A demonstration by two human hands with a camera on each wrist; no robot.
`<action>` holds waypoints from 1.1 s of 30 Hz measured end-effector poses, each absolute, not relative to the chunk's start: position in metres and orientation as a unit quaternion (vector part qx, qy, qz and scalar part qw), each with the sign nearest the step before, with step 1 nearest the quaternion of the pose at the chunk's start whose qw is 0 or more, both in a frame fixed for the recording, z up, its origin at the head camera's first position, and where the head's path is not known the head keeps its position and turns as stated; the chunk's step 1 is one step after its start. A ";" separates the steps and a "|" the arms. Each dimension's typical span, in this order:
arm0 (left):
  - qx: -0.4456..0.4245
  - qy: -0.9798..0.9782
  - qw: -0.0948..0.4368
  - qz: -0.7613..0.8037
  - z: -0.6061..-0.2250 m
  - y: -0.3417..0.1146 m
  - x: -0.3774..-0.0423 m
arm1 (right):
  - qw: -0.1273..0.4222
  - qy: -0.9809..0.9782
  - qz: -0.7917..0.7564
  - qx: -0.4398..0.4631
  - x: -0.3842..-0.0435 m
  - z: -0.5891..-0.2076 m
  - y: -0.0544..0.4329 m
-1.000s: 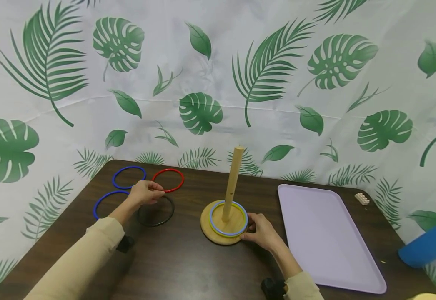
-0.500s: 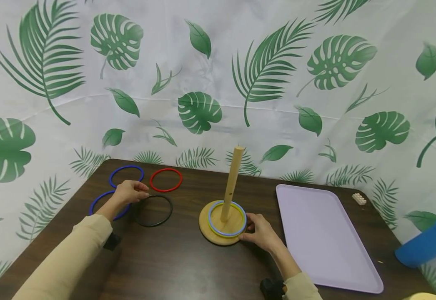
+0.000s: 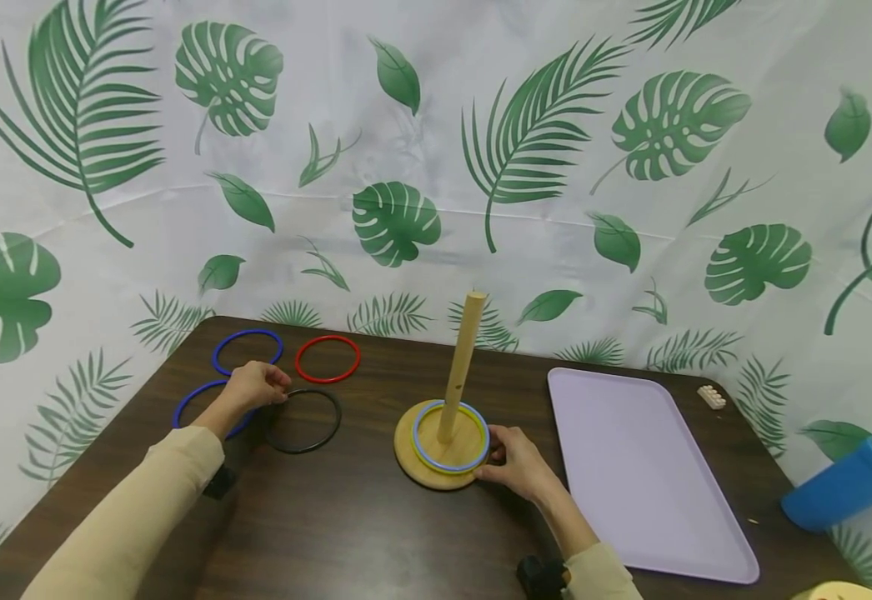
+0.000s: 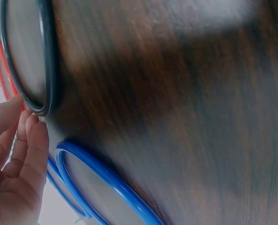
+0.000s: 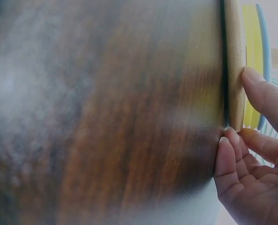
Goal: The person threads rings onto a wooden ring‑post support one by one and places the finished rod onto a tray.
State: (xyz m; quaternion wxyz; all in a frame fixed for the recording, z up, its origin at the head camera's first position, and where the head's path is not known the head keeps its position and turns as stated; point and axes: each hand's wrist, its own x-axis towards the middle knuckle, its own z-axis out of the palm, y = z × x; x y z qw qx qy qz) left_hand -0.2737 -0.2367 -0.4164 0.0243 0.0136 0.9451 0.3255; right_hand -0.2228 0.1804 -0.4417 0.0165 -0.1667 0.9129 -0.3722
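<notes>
My left hand (image 3: 254,386) is at the upper left edge of a black ring (image 3: 319,447) lying on the table. In the left wrist view, thumb and fingertips pinch the near end of that black ring (image 4: 50,56). My right hand (image 3: 520,463) grips the right edge of a round wooden base (image 3: 406,450). In the right wrist view, its thumb lies on top of the base (image 5: 235,61) and its fingers are at the side. An upright wooden peg (image 3: 462,358) rises from the base. A light blue ring (image 3: 415,433) rests over a yellow ring (image 5: 252,42) around the peg.
Two blue rings (image 3: 214,354) and a red ring (image 3: 358,358) lie at the table's back left. A lilac tray (image 3: 646,467) is at the right, with a small pale block (image 3: 711,397) beyond it. A blue bottle (image 3: 829,492) stands at the right edge.
My left hand has moved leftward, from near the red ring and the black ring's top, to the black ring's upper left edge. The right hand keeps its hold on the base.
</notes>
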 end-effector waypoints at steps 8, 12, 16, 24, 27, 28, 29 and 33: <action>0.013 0.955 0.024 0.294 -0.414 -0.235 -0.270 | 0.015 0.913 -0.374 -0.165 -0.222 -0.441 0.179; 0.011 0.957 0.031 0.288 -0.411 -0.234 -0.267 | 0.015 0.912 -0.375 -0.165 -0.222 -0.439 0.178; 0.006 0.957 0.051 0.287 -0.409 -0.233 -0.266 | 0.014 0.911 -0.376 -0.171 -0.222 -0.439 0.178; 0.016 0.949 0.076 0.306 -0.406 -0.233 -0.264 | 0.013 0.909 -0.378 -0.174 -0.223 -0.440 0.180; 0.024 0.943 0.086 0.321 -0.402 -0.231 -0.261 | 0.011 0.910 -0.375 -0.177 -0.223 -0.440 0.181; 0.027 0.942 0.087 0.324 -0.401 -0.230 -0.261 | 0.011 0.910 -0.374 -0.179 -0.223 -0.440 0.182; 0.030 0.940 0.089 0.327 -0.399 -0.229 -0.259 | 0.010 0.910 -0.374 -0.181 -0.223 -0.441 0.182; 0.053 0.932 0.088 0.348 -0.393 -0.226 -0.256 | 0.011 0.909 -0.373 -0.184 -0.223 -0.441 0.183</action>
